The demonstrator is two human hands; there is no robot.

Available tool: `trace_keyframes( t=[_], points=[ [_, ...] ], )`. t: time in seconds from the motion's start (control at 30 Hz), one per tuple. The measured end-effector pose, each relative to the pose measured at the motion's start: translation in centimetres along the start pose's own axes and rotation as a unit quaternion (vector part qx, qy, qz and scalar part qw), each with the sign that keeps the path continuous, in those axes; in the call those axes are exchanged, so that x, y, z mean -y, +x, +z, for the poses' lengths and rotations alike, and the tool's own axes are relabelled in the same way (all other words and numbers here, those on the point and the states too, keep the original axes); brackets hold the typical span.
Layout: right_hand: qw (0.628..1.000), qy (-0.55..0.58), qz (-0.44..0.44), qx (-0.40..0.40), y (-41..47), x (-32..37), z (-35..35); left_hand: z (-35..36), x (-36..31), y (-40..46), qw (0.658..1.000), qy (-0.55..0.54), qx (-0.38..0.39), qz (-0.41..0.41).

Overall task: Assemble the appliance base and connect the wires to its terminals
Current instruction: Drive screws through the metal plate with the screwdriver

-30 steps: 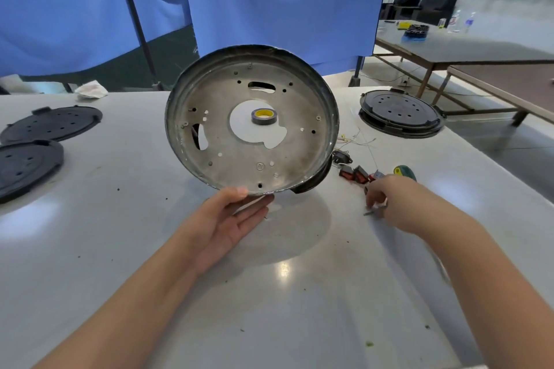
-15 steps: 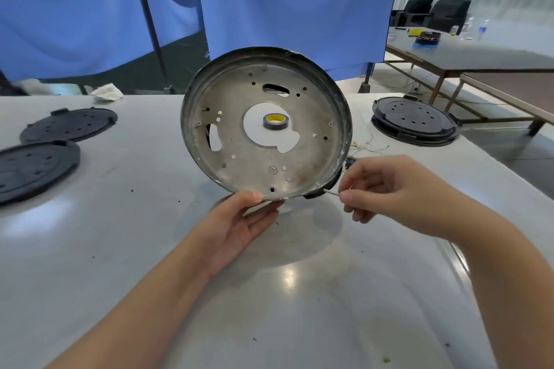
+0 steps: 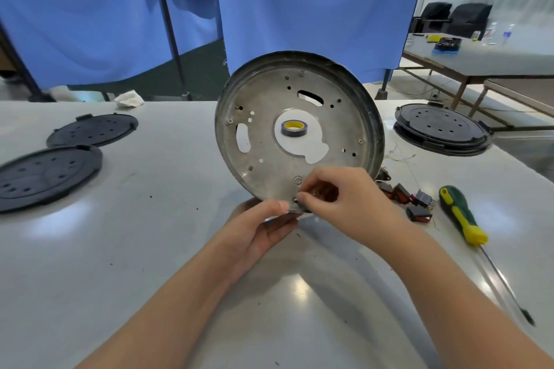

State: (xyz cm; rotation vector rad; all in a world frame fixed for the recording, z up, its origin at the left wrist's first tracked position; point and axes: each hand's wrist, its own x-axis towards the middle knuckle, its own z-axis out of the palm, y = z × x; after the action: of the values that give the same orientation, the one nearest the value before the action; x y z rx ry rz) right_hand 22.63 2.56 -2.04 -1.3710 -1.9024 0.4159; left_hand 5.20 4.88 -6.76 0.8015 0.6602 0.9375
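A round metal appliance base (image 3: pixel 269 141) stands tilted on its edge on the white table, its inner face toward me. My left hand (image 3: pixel 257 225) holds its lower rim, thumb on the inner face and fingers behind. My right hand (image 3: pixel 338 201) pinches a small part at a hole near the lower rim; the part is mostly hidden by my fingers. Several small red and black switches (image 3: pixel 404 198) with thin wires (image 3: pixel 398 156) lie on the table to the right of the base.
A green and yellow screwdriver (image 3: pixel 461 216) lies at the right. A tape roll (image 3: pixel 292 128) shows through the base's centre hole. Two black round covers (image 3: pixel 45 174) lie at the left, another black round base (image 3: pixel 440 129) at the right. Blue curtains hang behind.
My right hand picked a small part from the table at the right and brought it to the lower rim of the base. My left hand kept holding the base.
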Motion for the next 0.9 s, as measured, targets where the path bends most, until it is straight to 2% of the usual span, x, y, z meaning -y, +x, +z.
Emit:
trace_keyframes(
  t=[0.2, 0.3, 0.37, 0.5, 0.57, 0.9],
  points=[
    [0.999, 0.031, 0.020, -0.039, -0.4, -0.6, 0.8, -0.3, 0.2, 0.3, 1.000, 0.002, 0.019, -0.003],
    [0.998, 0.046, 0.024, -0.035, -0.6, -0.5, 1.2, -0.2, 0.2, 0.3, 0.999, 0.016, 0.029, 0.001],
    [0.997, 0.065, 0.033, -0.019, -0.6, -0.3, 1.3, -0.2, 0.2, 0.3, 0.999, 0.024, 0.031, 0.003],
    [0.994, 0.064, 0.059, 0.071, -0.7, -0.4, 0.5, -0.1, 0.2, 0.3, 1.000, 0.022, 0.016, 0.001],
    [0.993, 0.065, 0.061, 0.083, -0.8, -0.4, 0.2, -0.1, 0.2, 0.3, 1.000, 0.025, 0.014, 0.000],
    [0.992, 0.098, 0.083, 0.005, -0.8, -0.8, 0.8, 0.2, 0.3, 0.1, 1.000, 0.028, 0.007, -0.006]
  ],
)
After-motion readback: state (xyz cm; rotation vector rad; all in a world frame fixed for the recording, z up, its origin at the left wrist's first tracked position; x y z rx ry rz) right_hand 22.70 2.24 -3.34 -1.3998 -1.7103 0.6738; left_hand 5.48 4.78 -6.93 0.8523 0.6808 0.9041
